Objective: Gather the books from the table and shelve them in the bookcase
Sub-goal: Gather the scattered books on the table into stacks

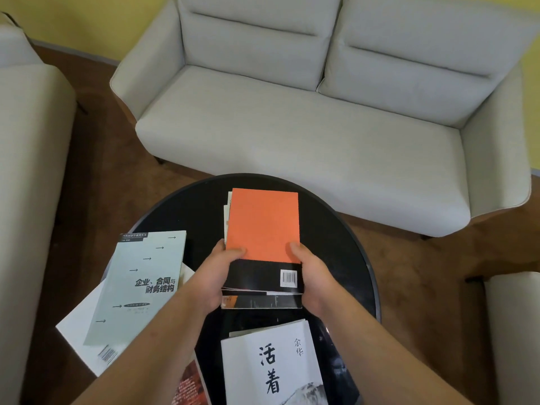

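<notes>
Head view looks down on my two hands over a round black table (339,235). Both hands clasp a small stack of books (260,301) near the middle of the table. The top one is an orange book (263,226) with a black band and a barcode at the end nearest me.

My left hand (220,271) grips the stack's left edge, thumb pressed flat on the orange cover and fingers curled under. My right hand (314,273) grips the right edge the same way, thumb on top and fingers wrapped round the side. I cannot tell whether the stack rests on the table or hangs just above it.

To my left a pale green book (140,285) lies tilted on top of a white book (77,331), both hanging over the table's edge. Nearest me lies a white book with large black characters (271,366). Just beside it, partly hidden by my left forearm, is a reddish book (190,384).

Beyond the table stands a pale grey sofa (321,112), with an armchair (26,171) at the left.
</notes>
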`<action>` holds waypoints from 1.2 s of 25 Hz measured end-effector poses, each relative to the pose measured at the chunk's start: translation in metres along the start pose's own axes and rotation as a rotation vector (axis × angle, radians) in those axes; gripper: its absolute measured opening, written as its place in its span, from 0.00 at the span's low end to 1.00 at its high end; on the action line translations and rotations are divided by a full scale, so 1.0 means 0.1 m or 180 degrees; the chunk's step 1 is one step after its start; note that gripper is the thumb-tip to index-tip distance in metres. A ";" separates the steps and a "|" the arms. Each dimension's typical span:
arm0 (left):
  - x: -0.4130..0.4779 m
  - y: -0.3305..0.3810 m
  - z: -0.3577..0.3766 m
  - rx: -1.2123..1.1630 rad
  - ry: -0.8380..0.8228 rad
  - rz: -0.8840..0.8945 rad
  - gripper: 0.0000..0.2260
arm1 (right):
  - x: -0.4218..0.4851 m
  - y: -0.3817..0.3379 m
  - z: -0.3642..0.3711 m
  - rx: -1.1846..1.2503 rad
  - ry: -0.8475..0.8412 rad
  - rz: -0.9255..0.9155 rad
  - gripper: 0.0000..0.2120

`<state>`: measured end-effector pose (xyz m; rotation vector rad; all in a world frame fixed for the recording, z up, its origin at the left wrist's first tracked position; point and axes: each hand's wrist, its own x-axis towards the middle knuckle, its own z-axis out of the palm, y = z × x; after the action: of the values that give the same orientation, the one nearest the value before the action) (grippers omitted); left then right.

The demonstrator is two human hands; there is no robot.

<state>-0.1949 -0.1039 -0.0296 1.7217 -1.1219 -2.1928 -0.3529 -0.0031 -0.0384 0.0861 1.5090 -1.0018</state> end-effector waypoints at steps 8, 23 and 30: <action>-0.22 -0.03 -0.17 0.0960 -0.0352 0.0580 0.38 | -0.20 0.13 -0.23 -0.1633 -0.0390 -0.1167 0.46; -0.41 -0.36 -0.17 0.2566 0.0394 0.1389 0.46 | -0.22 0.30 -0.32 -0.2769 -0.0114 -0.1524 0.36; -0.25 -0.38 -0.19 0.2203 0.0184 0.1460 0.42 | -0.17 0.13 -0.30 -0.2949 -0.0197 -0.1465 0.43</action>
<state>-0.1574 -0.0724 -0.0349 1.4778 -2.1741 -1.5582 -0.3648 0.0320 -0.0354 -0.9715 1.8379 -0.5487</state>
